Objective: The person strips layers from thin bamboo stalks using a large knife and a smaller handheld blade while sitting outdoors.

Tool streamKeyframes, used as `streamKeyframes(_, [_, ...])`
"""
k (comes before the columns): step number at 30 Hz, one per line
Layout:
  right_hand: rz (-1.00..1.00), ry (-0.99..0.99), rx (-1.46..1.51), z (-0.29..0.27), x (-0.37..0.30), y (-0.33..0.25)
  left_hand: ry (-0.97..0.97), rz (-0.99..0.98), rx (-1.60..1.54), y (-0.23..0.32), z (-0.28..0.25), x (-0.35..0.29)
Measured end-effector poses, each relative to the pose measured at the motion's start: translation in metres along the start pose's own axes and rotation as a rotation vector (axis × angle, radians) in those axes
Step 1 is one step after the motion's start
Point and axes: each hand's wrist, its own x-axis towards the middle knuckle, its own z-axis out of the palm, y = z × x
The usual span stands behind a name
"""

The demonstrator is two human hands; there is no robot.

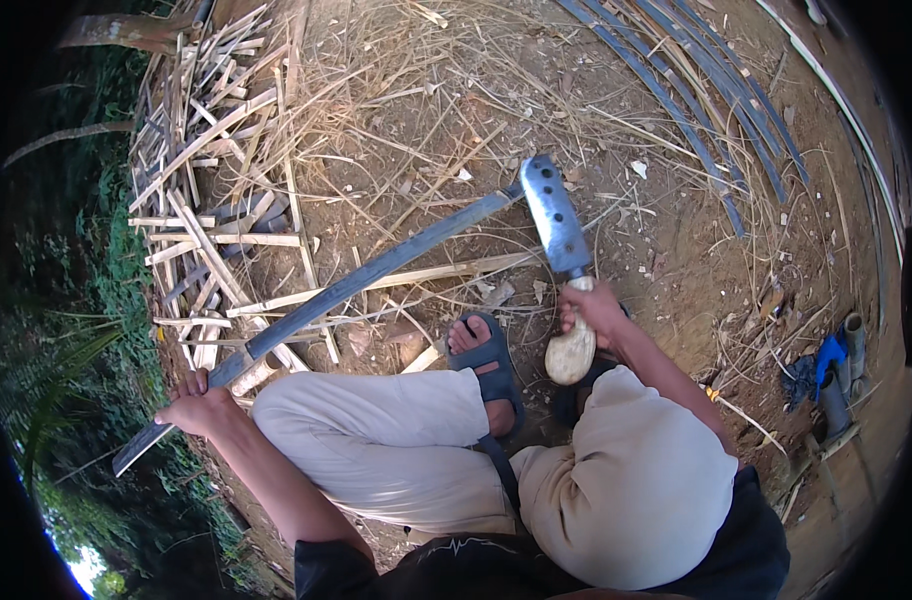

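My left grip (pixel 196 403) is clenched on the dark strip (pixel 376 268), running from near left to far centre. My right grip (pixel 596 308) holds the broad knife (pixel 556 215); strip's far end at blade. Right: bamboo tubes (pixel 834 405), contents unclear.

Slate-grey strip (pixel 376 271) — cream knife handle (pixel 571 356)

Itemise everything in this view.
Cleaver: one, silver with cream handle, centre
Bamboo strip: one, grey, left of centre
Split bamboo pieces: many, tan, left
Long strips: several, bluish, upper right
Fibres: many, tan, top
Tubes: at least two, grey, right
Crumpled material: some, blue, right
Foliage: much, green, left
Ground: one, brown, throughout
Sandals: two, dark grey, centre
Trousers: one, beige, bottom
Shirt: one, black, bottom
Left hand: one, bare, lower left
Right hand: one, bare, centre
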Motion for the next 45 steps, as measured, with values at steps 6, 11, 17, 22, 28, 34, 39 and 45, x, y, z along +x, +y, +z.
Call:
streamKeyframes(6, [-0.048,-0.012,-0.204,0.005,-0.007,-0.008,-0.036,-0.007,-0.071,0.006,0.005,-0.009])
streamKeyframes(11, [-0.010,-0.054,-0.125,0.011,0.001,-0.009,-0.024,-0.008,-0.085,0.004,-0.002,0.002])
streamKeyframes(17, [-0.076,-0.117,-0.430,0.030,-0.019,-0.007,-0.001,0.006,-0.078,0.002,-0.009,0.012])
streamKeyframes(22, [-0.005,-0.106,-0.156,0.015,-0.006,-0.005,-0.064,0.010,-0.107,0.009,-0.002,-0.004])
streamKeyframes(28, [0.048,-0.067,0.033,0.003,0.001,-0.014,-0.061,-0.003,-0.131,0.010,0.003,-0.012])
streamKeyframes(34, [-0.069,-0.282,-0.466,0.032,-0.041,-0.011,-0.303,-0.064,-0.295,0.020,-0.006,-0.008])
streamKeyframes(39, [-0.334,-0.094,-0.498,0.037,-0.069,-0.041,-0.488,0.040,-0.437,0.057,0.007,-0.056])
streamKeyframes(45, [-1.096,0.070,-1.126,0.046,-0.111,-0.069,-0.897,0.131,-0.536,0.031,0.010,-0.141])
